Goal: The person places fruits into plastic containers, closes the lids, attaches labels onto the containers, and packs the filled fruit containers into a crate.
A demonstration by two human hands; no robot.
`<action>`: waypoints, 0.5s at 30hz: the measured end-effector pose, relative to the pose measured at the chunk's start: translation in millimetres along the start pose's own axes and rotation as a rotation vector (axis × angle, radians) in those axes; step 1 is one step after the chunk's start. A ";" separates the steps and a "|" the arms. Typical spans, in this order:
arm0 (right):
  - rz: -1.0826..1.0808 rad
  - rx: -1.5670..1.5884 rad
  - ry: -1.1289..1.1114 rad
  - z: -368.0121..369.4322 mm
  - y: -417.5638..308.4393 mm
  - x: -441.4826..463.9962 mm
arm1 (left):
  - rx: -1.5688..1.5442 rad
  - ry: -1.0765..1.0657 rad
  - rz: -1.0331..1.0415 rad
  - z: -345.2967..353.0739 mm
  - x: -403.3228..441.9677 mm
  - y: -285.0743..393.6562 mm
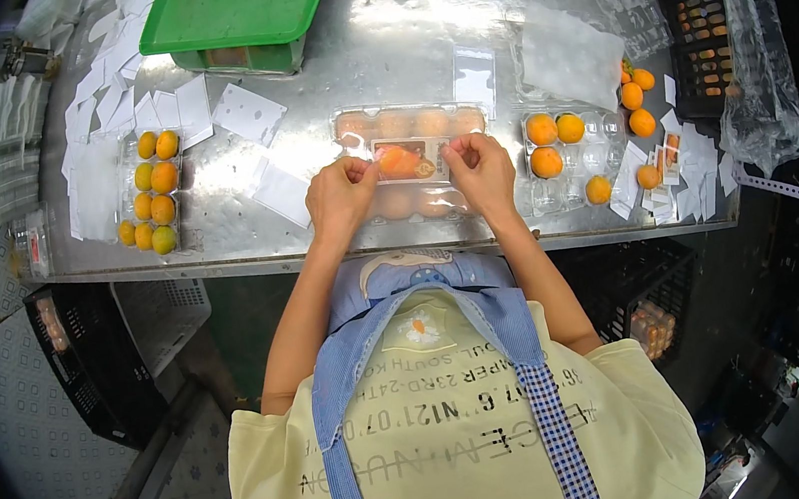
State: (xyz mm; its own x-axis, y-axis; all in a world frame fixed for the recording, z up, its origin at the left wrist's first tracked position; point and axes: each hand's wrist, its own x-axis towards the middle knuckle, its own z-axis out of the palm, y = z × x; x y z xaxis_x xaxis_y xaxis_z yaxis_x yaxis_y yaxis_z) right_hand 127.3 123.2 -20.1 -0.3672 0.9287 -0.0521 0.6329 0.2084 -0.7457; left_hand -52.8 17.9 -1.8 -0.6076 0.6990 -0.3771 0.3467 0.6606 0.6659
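Note:
A closed clear plastic fruit box (397, 203), filled with rows of round orange fruit, lies on the metal table right in front of me. Across its lid is a picture label (405, 160) showing orange fruit. My left hand (342, 196) pinches the label's left end between thumb and fingers. At the other end, my right hand (483, 174) is closed in the same kind of pinch. Whether the label is fully down on the lid, I cannot tell.
An open fruit tray (150, 196) stands to the left. Right of me is a partly filled tray (574, 158), with loose fruit (641, 123) and labels beyond. A green-lidded tub (237, 8) sits at the back. Black crate (697, 18) at far right; paper scraps (248, 114) lie about.

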 end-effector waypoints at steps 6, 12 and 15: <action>-0.062 -0.022 0.039 2.7 4.1 2.3 | 0.008 0.000 -0.001 1.8 1.1 -1.8; 0.019 -0.021 0.022 5.7 4.0 2.5 | 0.071 -0.010 0.000 3.5 1.6 -2.0; 0.048 0.058 0.126 1.0 -0.6 0.8 | 0.111 0.134 0.076 -1.8 -7.8 4.2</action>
State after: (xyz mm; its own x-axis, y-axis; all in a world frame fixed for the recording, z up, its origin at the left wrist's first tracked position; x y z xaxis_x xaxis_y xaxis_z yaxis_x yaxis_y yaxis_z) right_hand 125.9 123.5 -20.4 -0.2462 0.9692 -0.0074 0.6060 0.1480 -0.7816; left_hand -47.9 14.7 5.1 -0.6637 0.7103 -0.2347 0.4674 0.6387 0.6112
